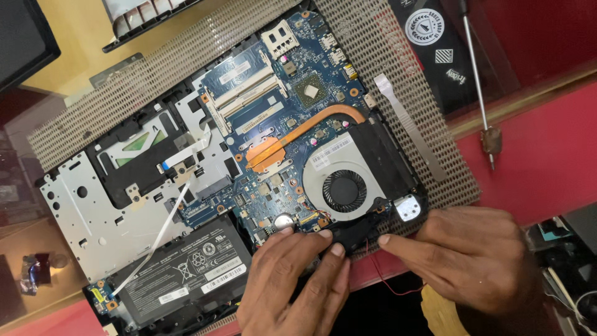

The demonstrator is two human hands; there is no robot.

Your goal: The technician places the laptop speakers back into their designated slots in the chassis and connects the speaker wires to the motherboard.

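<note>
heat pipe (298, 134): shiny copper | mat (124, 93): rough woven mesh | bracket (81, 218): matt grey metal

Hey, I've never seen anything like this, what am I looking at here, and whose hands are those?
This is one picture from a camera worn on a person's head, looking down at their own bare hands. On a woven mat lies an opened laptop with its insides showing: a blue circuit board, a round cooling fan, a copper pipe and a black battery. The left hand and right hand both press fingertips on a small black part at the laptop's near edge. Neither hand grips anything. A screwdriver lies to the right.
</note>
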